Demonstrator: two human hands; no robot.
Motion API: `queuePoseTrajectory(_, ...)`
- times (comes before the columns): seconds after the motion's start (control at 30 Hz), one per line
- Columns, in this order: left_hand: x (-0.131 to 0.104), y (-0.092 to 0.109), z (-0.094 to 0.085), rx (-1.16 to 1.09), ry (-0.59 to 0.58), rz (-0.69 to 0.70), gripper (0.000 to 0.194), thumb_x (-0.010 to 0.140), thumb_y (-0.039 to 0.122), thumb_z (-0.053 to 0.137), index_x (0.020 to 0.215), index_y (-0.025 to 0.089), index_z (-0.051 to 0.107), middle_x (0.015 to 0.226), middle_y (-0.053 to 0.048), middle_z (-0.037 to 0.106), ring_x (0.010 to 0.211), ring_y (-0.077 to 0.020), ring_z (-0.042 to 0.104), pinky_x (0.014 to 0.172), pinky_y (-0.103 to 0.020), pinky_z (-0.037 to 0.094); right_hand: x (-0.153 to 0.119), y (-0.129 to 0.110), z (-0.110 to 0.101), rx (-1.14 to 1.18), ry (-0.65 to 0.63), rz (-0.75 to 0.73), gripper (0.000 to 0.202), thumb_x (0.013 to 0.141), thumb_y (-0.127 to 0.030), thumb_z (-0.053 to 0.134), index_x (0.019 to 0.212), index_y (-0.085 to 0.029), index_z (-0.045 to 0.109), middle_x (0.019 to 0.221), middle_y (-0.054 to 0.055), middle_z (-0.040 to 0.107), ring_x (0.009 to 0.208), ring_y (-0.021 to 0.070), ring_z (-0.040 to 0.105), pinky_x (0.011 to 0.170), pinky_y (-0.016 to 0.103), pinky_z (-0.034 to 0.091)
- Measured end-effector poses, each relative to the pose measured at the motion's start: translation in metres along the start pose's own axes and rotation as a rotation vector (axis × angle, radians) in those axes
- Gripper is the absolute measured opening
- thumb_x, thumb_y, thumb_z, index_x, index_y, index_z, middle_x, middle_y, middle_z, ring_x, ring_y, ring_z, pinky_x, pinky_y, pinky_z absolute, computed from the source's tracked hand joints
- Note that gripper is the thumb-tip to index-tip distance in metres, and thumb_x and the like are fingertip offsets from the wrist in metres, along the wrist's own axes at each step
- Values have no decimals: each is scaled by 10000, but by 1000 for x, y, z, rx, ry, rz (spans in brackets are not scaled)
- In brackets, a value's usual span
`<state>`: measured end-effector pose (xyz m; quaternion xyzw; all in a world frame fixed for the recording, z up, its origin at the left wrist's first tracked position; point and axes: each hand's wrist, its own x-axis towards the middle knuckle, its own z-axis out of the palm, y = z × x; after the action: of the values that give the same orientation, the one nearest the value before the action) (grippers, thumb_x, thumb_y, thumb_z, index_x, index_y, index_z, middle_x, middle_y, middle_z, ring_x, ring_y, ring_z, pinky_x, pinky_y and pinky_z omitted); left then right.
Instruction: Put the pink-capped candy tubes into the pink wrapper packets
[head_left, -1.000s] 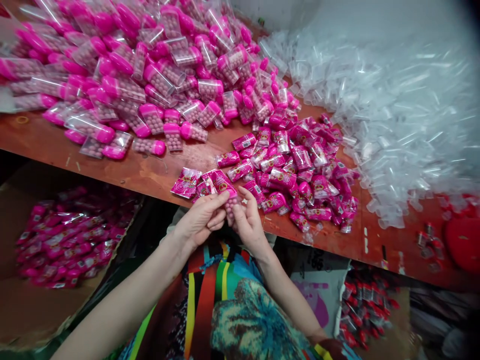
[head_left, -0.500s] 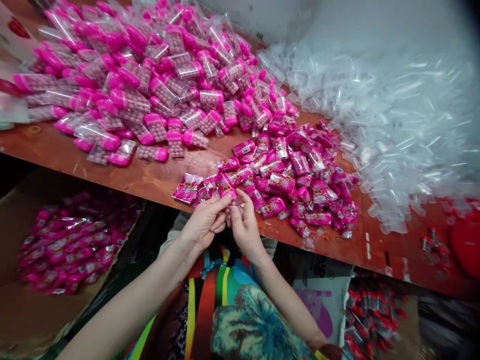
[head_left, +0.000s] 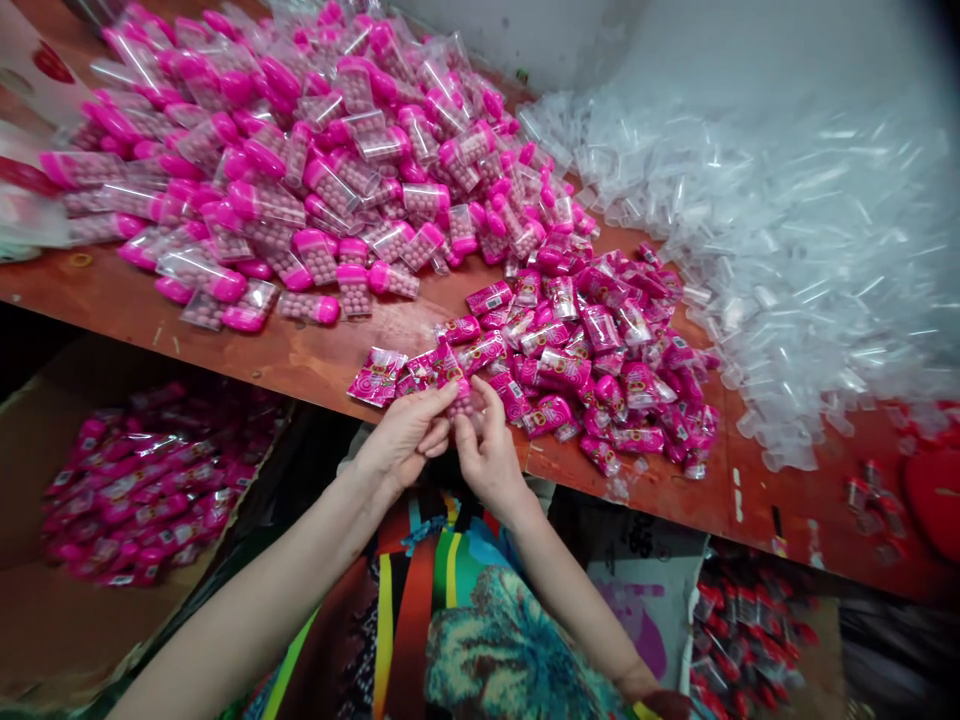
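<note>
Left hand (head_left: 405, 435) and right hand (head_left: 493, 462) at near edge of red-brown bench (head_left: 300, 350). Fingers narrow, both pinching one small pink bead-filled pack (head_left: 460, 400), same edge. Looks mid-handling, wrap state unclear; next move calls for light, even two-sided pinch.

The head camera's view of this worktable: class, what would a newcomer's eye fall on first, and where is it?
Probably the big heap of pink-capped containers, filled with small pink balls, across the table's upper left. Next comes the pale mass of clear containers at upper right. At the table's near edge, the left hand and right hand hold a small container.
</note>
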<state>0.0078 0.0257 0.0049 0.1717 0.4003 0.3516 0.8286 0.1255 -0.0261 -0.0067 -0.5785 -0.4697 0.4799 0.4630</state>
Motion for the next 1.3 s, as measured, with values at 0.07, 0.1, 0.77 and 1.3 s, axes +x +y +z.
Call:
queuePoseTrajectory(0.07,1,-2,2,-11,31,6,272,769,344,731,695,119,596,447,73,430,298,12,219,316,-142,180,0,1,1,3,4,-1,507,923,-368,532,1394,-254,385,1156,96,598,960,183,617,833,335,515)
queuePoseTrajectory(0.1,1,-2,2,-6,24,-2,279,775,353,726,694,117,600,441,70,432,295,11,220,315,-144,179,1,1,1,70,-4,26,508,929,-372,520,1401,-264,367,1153,91,594,939,174,621,807,323,524)
queuePoseTrajectory(0.77,-5,-2,-2,26,24,12,321,762,391,738,684,140,555,372,101,359,293,-3,217,345,-160,199,-2,0,-1,-36,-84,-1,543,934,-341,515,1442,-276,336,1103,79,634,897,183,653,791,336,536)
queuePoseTrajectory(1.3,-11,-19,-9,37,-53,-44,327,823,407,666,694,125,562,570,37,535,329,12,281,364,-161,239,4,6,-2,338,-105,202,463,937,-443,484,1365,-294,390,718,-40,481,491,73,414,442,194,361)
